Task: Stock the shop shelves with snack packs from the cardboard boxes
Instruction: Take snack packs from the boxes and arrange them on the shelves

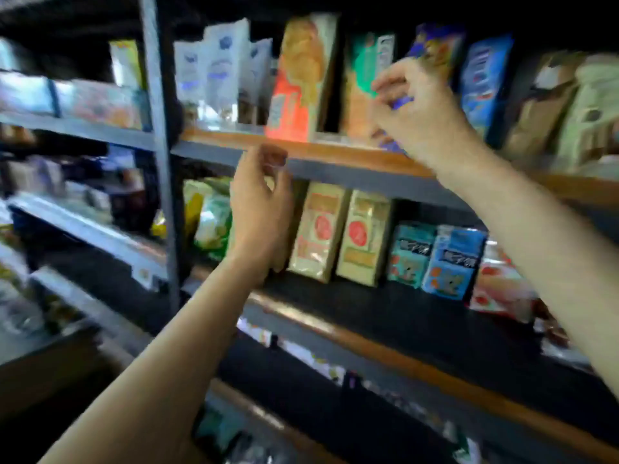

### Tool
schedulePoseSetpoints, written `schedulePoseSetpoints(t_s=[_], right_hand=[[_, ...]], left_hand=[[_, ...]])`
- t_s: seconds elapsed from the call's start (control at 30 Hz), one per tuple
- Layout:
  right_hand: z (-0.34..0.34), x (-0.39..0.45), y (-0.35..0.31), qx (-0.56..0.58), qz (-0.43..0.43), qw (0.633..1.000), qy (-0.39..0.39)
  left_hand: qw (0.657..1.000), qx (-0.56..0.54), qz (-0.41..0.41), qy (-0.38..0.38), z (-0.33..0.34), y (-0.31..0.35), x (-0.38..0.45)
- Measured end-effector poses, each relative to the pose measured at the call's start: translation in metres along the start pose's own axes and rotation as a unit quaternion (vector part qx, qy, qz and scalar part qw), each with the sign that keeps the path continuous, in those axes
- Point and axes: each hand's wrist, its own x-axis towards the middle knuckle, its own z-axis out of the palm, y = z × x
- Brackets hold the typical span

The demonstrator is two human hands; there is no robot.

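Blue-and-purple snack pack (432,48) upright on the upper shelf (335,155), between a teal-and-orange pack (363,85) on its left and a blue pack (482,82) on its right, with its lower half hidden behind the right hand (418,115). Gripped by that right hand, fingers curled round the pack's left edge and front (frame blurred, so the exact hold is hard to read). Further left along the same shelf, a tall orange-and-yellow pack (301,82) standing tilted, then a cluster of white pouches (221,68); off to the far right, brown and pale green bags (569,105). Left hand (261,209) raised in front of the shelf's front edge, fingers loosely bent and holding nothing, thumb and fingertips close together near the wooden lip. Behind and below it on the lower shelf (385,349), a green-and-yellow bag (211,216), two beige packs with red circles (341,232) side by side, two light blue packs (435,256) just beside those, and a red-and-white pack (499,283) at the right end. Grey metal upright (160,128) dividing this bay from the blurred shelving on the left.
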Motion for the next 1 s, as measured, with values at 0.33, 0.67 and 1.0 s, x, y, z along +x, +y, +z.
schedulePoseSetpoints(t_s=[0.33,0.67,1.0], right_hand=[[0.385,-0.199,-0.064,0.013,0.123,0.818,-0.562],[0.589,-0.363,-0.121,0.048,0.140,0.653,-0.743],[0.786,-0.462,-0.145,0.089,0.293,0.586,-0.750]], left_hand=[[0.826,0.370,-0.424,-0.029,-0.390,-0.216,-0.194],[0.693,0.376,-0.615,-0.012,-0.544,-0.285,-0.274],[0.585,0.386,-0.713,0.015,-0.638,-0.370,-0.291]])
